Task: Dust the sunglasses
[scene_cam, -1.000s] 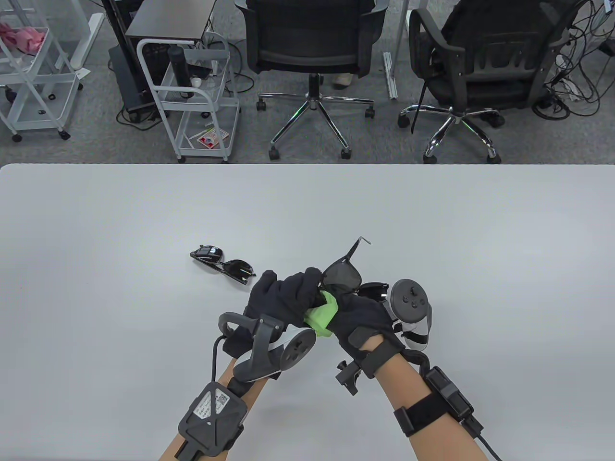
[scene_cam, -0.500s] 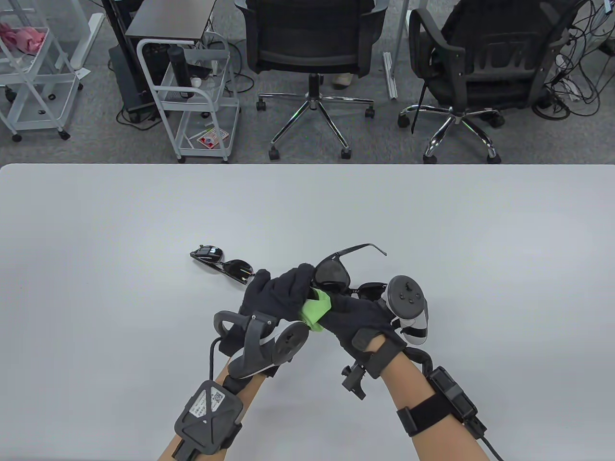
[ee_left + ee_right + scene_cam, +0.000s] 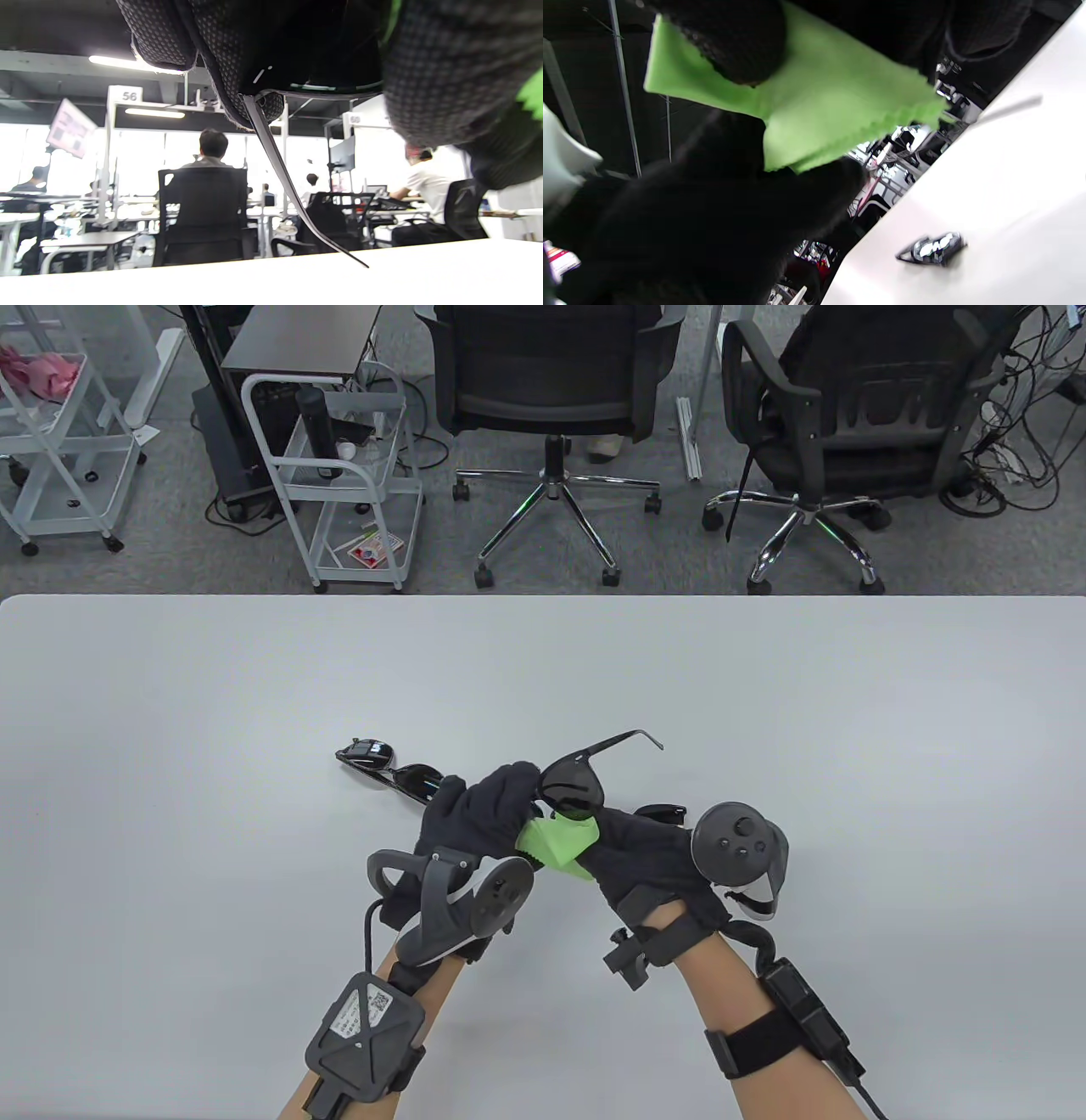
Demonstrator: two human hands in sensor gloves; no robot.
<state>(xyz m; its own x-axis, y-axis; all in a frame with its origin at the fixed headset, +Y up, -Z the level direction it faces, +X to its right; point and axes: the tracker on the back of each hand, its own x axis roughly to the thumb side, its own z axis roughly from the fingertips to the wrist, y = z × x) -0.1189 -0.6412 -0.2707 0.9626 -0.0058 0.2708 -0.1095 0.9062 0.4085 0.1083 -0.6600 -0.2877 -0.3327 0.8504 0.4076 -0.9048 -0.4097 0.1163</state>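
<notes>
Both hands had drifted slightly leftward since a second earlier, and the sunglasses' (image 3: 573,787) free temple had swung from pointing away to slanting away and rightward. Left hand (image 3: 479,814) gripped the frame, lifted off the bench (image 3: 764,687); right hand (image 3: 636,853) pinched the green cloth (image 3: 556,842), just beneath the nearer lens. A second pair (image 3: 392,774) lay just left of the left hand. No brand was legible; "56" showed on a background sign (image 3: 129,96).
</notes>
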